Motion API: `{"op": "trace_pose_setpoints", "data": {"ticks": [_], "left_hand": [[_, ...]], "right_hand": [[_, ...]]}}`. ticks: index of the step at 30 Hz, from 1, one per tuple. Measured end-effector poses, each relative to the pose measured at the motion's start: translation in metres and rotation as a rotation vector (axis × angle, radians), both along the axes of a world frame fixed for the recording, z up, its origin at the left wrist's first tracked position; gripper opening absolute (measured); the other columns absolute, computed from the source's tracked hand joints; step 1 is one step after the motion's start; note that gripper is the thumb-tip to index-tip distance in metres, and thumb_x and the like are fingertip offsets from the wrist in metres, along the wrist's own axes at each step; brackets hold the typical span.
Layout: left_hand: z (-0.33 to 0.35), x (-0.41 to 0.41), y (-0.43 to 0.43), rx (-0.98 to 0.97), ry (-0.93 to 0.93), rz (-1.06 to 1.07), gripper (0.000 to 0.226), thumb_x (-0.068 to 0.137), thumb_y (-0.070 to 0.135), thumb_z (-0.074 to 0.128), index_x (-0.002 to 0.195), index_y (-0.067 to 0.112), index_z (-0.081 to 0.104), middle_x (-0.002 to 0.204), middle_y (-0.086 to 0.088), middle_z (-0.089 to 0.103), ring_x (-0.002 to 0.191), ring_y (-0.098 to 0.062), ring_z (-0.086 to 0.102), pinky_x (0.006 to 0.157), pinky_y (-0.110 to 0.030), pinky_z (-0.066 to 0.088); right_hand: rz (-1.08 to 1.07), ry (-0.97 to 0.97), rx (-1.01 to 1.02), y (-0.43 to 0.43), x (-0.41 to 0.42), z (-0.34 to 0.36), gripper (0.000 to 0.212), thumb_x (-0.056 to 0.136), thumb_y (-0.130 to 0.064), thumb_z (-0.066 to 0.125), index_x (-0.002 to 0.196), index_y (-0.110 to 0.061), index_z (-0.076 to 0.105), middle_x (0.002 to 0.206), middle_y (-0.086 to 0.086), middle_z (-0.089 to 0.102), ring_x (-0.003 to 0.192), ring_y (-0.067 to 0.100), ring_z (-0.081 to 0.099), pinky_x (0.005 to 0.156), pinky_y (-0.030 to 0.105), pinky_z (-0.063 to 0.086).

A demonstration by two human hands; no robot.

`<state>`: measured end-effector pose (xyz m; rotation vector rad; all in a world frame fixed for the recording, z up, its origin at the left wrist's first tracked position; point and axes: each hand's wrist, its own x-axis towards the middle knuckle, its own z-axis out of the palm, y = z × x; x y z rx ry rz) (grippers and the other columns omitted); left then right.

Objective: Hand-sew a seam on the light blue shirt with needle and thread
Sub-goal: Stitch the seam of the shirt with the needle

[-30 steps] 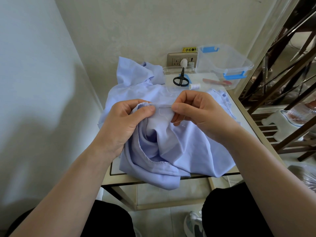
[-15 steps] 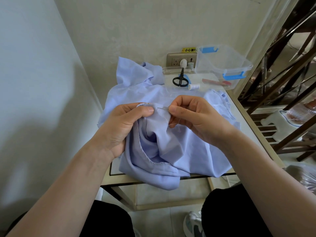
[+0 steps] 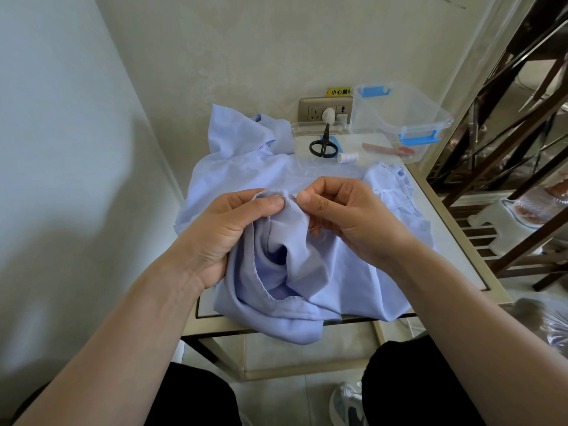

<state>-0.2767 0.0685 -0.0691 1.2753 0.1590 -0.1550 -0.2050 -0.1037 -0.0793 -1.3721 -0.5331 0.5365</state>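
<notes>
head view: the light blue shirt (image 3: 322, 272), thin woven cloth, is heaped on the small white-topped table (image 3: 451, 256) with its near edge hanging over the front rim. your left hand (image 3: 227, 229) grips a raised fold of the hemmed edge, thumb on top and fingers curled under. your right hand (image 3: 347, 219) pinches the thin metal needle (image 3: 285, 196) between thumb and forefinger, just beside the left thumb. only a short sliver of the needle shows between the two thumbs. a pale thread (image 3: 316, 231) loops below the right fingers; i can't tell where it runs from there. handling, as a judgement: the cloth is light, limp and a bit slippery, so it won't hold a shape by itself. keep the grip right at the hem, close to the stitch point, fold taut. the needle is small and slick, so pinch it near the eye end. behind sit black-handled scissors (image 3: 322, 146), a white thread spool (image 3: 348, 157) and a clear plastic box with blue latches (image 3: 399, 118), none being touched. versus 1 s ago: the right thumb has closed in on the left thumb, less needle is exposed, and the shirt heap hasn't shifted.
</notes>
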Motion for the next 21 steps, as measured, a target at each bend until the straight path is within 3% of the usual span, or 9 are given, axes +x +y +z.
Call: {"op": "trace_pose_setpoints", "data": {"ticks": [3,8,12,16,21], "left_hand": [[0.004,0.0,-0.001,-0.004,-0.024,0.018,0.009,0.079,0.018,0.068,0.073,0.012,0.065,0.071,-0.006,0.061,0.067,-0.015,0.058,0.064,-0.022,0.051],[0.007,0.001,0.0,-0.004,-0.076,0.041,0.027,0.08,0.02,0.057,0.055,0.021,0.066,0.06,0.002,0.062,0.057,-0.008,0.06,0.056,-0.017,0.049],[0.002,0.002,0.002,-0.011,-0.061,0.015,0.013,0.079,0.02,0.065,0.067,0.015,0.065,0.07,-0.004,0.062,0.066,-0.013,0.059,0.063,-0.021,0.052],[-0.002,0.002,-0.001,0.042,-0.051,-0.062,0.014,0.078,0.015,0.07,0.066,0.014,0.064,0.068,-0.004,0.059,0.065,-0.013,0.056,0.062,-0.021,0.049],[-0.004,0.004,-0.001,0.066,-0.042,-0.026,0.015,0.075,0.023,0.07,0.073,0.01,0.063,0.076,-0.01,0.057,0.073,-0.019,0.055,0.068,-0.025,0.048]], "right_hand": [[0.002,0.026,0.004,0.0,0.001,0.001,0.016,0.084,-0.021,0.063,0.082,-0.005,0.062,0.066,0.003,0.063,0.059,0.01,0.058,0.058,0.018,0.047],[0.025,0.045,-0.007,-0.007,0.004,0.002,0.017,0.095,-0.005,0.053,0.081,-0.002,0.062,0.07,0.005,0.065,0.061,0.014,0.057,0.062,0.02,0.049],[0.004,-0.039,-0.05,-0.007,0.004,0.0,0.015,0.087,-0.021,0.064,0.081,-0.007,0.065,0.071,0.002,0.063,0.063,0.011,0.055,0.065,0.019,0.047],[-0.027,-0.082,-0.063,-0.002,0.0,-0.002,0.014,0.083,-0.027,0.071,0.078,-0.015,0.068,0.069,-0.002,0.063,0.064,0.008,0.054,0.063,0.017,0.044],[-0.079,-0.101,-0.083,-0.001,0.0,0.0,0.012,0.079,-0.027,0.076,0.078,-0.017,0.069,0.074,0.008,0.061,0.07,0.016,0.054,0.062,0.019,0.043]]}}
